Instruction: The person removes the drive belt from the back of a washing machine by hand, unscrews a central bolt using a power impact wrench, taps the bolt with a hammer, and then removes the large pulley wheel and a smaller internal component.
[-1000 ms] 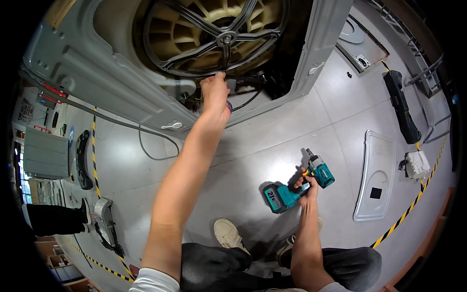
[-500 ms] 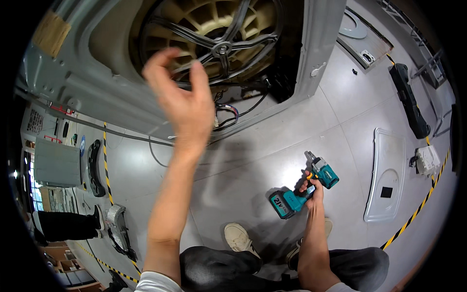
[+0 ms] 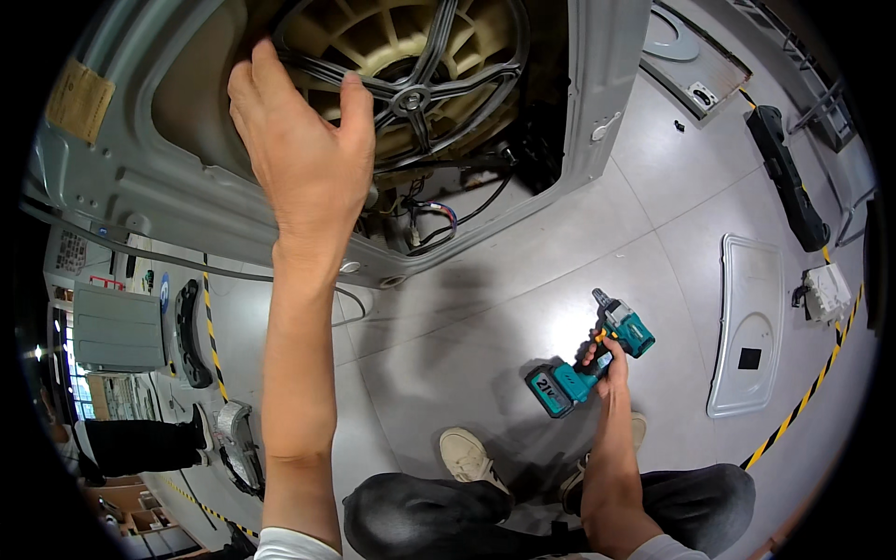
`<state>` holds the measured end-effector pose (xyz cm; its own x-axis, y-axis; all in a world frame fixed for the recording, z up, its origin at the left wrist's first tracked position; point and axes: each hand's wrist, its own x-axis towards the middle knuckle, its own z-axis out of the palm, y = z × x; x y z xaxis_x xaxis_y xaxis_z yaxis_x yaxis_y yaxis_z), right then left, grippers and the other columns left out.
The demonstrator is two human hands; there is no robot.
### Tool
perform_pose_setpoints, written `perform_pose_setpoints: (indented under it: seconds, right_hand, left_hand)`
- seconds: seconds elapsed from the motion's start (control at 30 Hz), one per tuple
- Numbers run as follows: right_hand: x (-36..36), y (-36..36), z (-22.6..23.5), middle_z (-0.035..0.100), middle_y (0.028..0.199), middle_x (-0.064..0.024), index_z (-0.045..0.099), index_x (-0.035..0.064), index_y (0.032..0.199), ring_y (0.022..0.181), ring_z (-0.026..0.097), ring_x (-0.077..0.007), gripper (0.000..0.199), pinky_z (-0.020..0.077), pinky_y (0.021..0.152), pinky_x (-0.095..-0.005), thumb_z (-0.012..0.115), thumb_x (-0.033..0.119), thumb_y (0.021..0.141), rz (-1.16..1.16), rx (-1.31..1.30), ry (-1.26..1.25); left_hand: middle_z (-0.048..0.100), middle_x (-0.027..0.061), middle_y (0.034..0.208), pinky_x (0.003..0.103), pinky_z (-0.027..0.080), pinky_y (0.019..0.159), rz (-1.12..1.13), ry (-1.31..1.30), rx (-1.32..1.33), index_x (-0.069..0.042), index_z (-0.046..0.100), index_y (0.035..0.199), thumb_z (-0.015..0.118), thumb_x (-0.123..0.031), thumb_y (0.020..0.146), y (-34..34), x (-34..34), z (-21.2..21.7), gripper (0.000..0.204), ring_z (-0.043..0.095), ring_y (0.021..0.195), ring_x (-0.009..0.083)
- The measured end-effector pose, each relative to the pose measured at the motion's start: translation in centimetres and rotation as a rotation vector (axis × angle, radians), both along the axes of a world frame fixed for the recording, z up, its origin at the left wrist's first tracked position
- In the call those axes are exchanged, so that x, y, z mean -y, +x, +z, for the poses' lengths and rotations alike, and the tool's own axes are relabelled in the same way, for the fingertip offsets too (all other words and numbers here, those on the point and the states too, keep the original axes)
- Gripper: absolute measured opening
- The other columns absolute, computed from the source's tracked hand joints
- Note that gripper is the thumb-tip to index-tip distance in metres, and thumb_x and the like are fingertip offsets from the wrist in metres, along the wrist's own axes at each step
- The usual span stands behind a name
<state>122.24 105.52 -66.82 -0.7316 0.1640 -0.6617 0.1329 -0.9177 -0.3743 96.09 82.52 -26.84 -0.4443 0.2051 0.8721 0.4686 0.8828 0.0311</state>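
Observation:
My left hand (image 3: 308, 159) is raised at the left side of a dark spoked pulley wheel (image 3: 411, 101). Its thumb and fingers are spread apart in front of the rim; whether the fingertips touch it I cannot tell. Behind the wheel shows a ribbed, cream-coloured drum (image 3: 373, 37), framed by the grey metal cabinet (image 3: 215, 201) of what looks like a washing machine. Low in the opening hang some coloured wires (image 3: 437, 213). Lower right, my right hand (image 3: 611, 364) is wrapped round the handle of a teal and black cordless drill (image 3: 630, 331), held above the floor with its nose pointing forward.
A pale panel (image 3: 747, 327) lies on the floor to the right, near a black bar-shaped part (image 3: 789, 182) and a small white box (image 3: 826, 294). Yellow-black tape (image 3: 803, 401) marks the floor. On the left are a grey bin (image 3: 117, 327) and another person's leg (image 3: 140, 446).
My left hand has moved forward and left, up to the pulley wheel's rim. The drill stays in my right hand, almost unmoved. The view has shifted slightly.

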Motion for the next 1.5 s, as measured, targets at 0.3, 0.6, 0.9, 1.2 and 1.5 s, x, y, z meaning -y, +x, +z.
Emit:
perform_pose_setpoints:
  seconds: [0.3,0.6,0.9,1.2,1.5]
  right_hand:
    - [0.1,-0.6,1.3,0.058,0.069,-0.0069,0.056,0.0042,0.092,0.055,0.057,-0.0179,0.032,0.0509,0.051,-0.0298,0.068,0.033,0.085,-0.028,0.303,0.184]
    - [0.8,0.2,1.2,0.061,0.087,-0.0041,0.061,-0.0006,0.102,0.075,0.056,-0.0134,0.039,0.0453,0.067,-0.0285,0.071,0.032,0.083,0.053,0.688,0.686]
    - [0.6,1.3,1.1,0.063,0.081,-0.0074,0.061,0.0005,0.1,0.069,0.06,-0.0162,0.029,0.0492,0.064,-0.0279,0.072,0.022,0.083,-0.139,0.355,0.319]
    - [1.4,0.7,1.0,0.061,0.08,-0.0108,0.058,-0.0017,0.094,0.068,0.06,-0.0226,0.032,0.0501,0.063,-0.0334,0.07,0.025,0.083,-0.156,0.595,0.628]
    - [2.9,-13.5,15.7,0.066,0.096,-0.0176,0.06,-0.0031,0.109,0.089,0.062,-0.0223,0.03,0.0474,0.079,-0.0326,0.052,0.022,0.093,-0.059,0.06,1.289]
  left_hand:
    - [0.043,0.027,0.118,0.047,0.035,0.095,0.064,0.022,-0.143,0.01,0.037,0.127,0.066,-0.016,0.076,-1.0,-0.9,-1.2,0.064,0.042,0.109,0.0423]
    - [0.045,0.0246,0.122,0.043,0.033,0.1,0.069,0.105,-0.102,0.01,0.04,0.127,0.067,-0.021,0.081,-1.1,-1.3,-1.2,0.062,0.042,0.117,0.039]
    - [0.045,0.0222,0.124,0.041,0.034,0.1,0.043,0.158,-0.075,0.008,0.041,0.128,0.065,-0.021,0.082,-0.7,-1.1,-1.1,0.06,0.044,0.117,0.0369]
    - [0.044,0.0236,0.119,0.046,0.034,0.097,-0.016,0.147,-0.077,0.007,0.041,0.127,0.065,-0.014,0.078,-0.7,-0.7,-1.0,0.058,0.043,0.111,0.0395]
    - [0.044,0.0233,0.117,0.047,0.034,0.095,0.008,0.127,-0.091,0.004,0.04,0.128,0.066,-0.014,0.079,-0.3,-0.9,-0.6,0.059,0.042,0.11,0.0403]
